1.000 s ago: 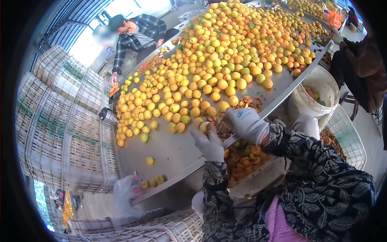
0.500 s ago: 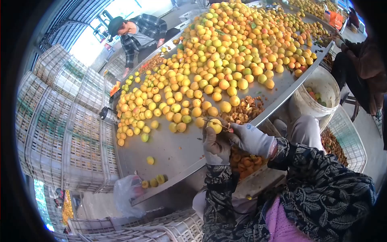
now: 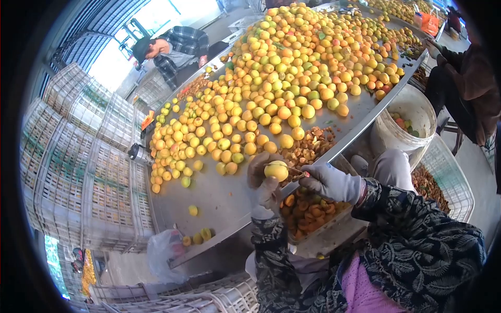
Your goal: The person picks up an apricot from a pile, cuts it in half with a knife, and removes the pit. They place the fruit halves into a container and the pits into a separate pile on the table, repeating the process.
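Observation:
My gloved left hand (image 3: 264, 183) grips a yellow fruit (image 3: 276, 171) above the near edge of the metal table (image 3: 219, 201). To its right, my gloved right hand (image 3: 330, 182) is closed around a thin tool (image 3: 293, 170) whose far end reaches the fruit. A large heap of yellow-orange fruits (image 3: 282, 83) covers much of the tabletop. Fruit pieces (image 3: 313, 145) lie on the table just beyond my hands. Beneath them, more halved fruits (image 3: 308, 209) sit in a container.
Stacked plastic crates (image 3: 78, 172) stand at the left. A white bucket (image 3: 415, 112) and a crate (image 3: 454, 182) are at the right. Two people work nearby, one across the table (image 3: 180, 47), one at right (image 3: 472, 88). A plastic bag (image 3: 164, 253) hangs at the table's corner.
My left hand has moved slightly left and down with the fruit, and more of the fruit shows. The tool now extends further between my hands. The person across leans lower.

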Available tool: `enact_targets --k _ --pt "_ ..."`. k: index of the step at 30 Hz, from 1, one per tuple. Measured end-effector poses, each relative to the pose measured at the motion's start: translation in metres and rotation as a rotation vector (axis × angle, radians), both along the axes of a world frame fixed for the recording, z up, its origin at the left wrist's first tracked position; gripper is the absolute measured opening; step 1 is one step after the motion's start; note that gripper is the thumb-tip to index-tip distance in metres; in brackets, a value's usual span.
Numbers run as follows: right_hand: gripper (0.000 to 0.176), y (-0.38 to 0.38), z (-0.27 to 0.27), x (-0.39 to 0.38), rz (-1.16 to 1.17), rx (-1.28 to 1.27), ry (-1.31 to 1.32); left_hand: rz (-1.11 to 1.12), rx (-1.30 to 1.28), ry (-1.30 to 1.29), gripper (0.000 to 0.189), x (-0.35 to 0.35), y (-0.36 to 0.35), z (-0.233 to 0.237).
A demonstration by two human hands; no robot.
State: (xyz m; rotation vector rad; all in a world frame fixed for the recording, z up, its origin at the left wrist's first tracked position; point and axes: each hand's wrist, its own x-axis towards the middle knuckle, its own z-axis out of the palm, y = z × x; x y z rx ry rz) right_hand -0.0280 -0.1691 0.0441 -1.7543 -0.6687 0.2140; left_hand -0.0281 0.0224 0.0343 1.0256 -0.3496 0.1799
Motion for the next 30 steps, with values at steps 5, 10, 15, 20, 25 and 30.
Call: enact_targets --k 5,10,15,20,25,30 --pt "0.032 -0.003 0.000 0.000 -0.028 -0.066 -0.005 -0.211 -0.261 0.162 0.052 0.003 -0.009 -0.021" --pt "0.029 -0.012 -0.007 0.007 0.068 -0.220 -0.023 -0.201 0.449 0.204 0.047 0.004 0.022 0.008" --pt "0.030 -0.007 -0.029 -0.002 0.029 0.111 0.179 -0.173 0.474 0.170 0.041 0.004 0.007 -0.007" --pt "0.032 -0.001 -0.026 0.001 -0.058 0.262 0.217 -0.008 -0.177 0.339 0.045 -0.011 -0.039 -0.020" --pt "0.031 -0.019 -0.005 0.006 0.047 -0.060 -0.068 -0.127 0.048 0.133 0.045 -0.001 -0.008 -0.010" --pt "0.033 -0.027 -0.028 0.007 0.116 -0.075 -0.115 -0.192 0.671 0.209 0.041 0.003 0.013 0.018"
